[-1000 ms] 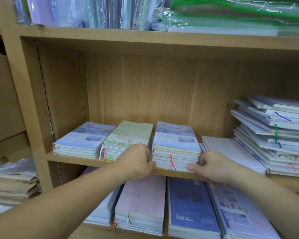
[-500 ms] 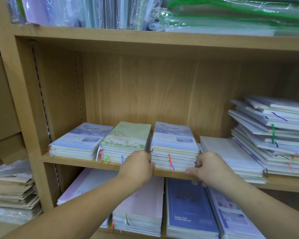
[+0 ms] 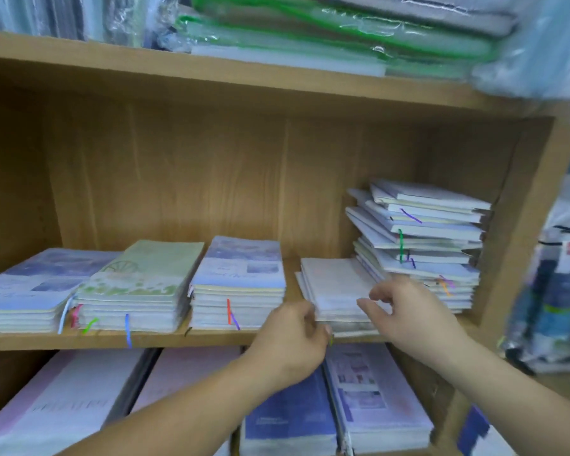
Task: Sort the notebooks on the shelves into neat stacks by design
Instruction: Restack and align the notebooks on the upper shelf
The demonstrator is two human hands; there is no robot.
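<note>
On the middle board (image 3: 178, 341) of a wooden shelf unit, right of centre, lies a low white notebook stack (image 3: 334, 284), its front edge at the board's lip, with a bare gap on its left before the blue-covered stack (image 3: 241, 281) and its right side tight against a tall skewed stack (image 3: 423, 238). The left hand (image 3: 290, 340) sits at its front left corner, fingers curled in, grip unclear in the blur; the right hand (image 3: 408, 312) hovers over the front right corner, fingers loosely spread, holding nothing. A green-covered stack (image 3: 139, 284) lies further left, plastic-wrapped packs (image 3: 310, 37) above, larger notebooks (image 3: 375, 399) below.
</note>
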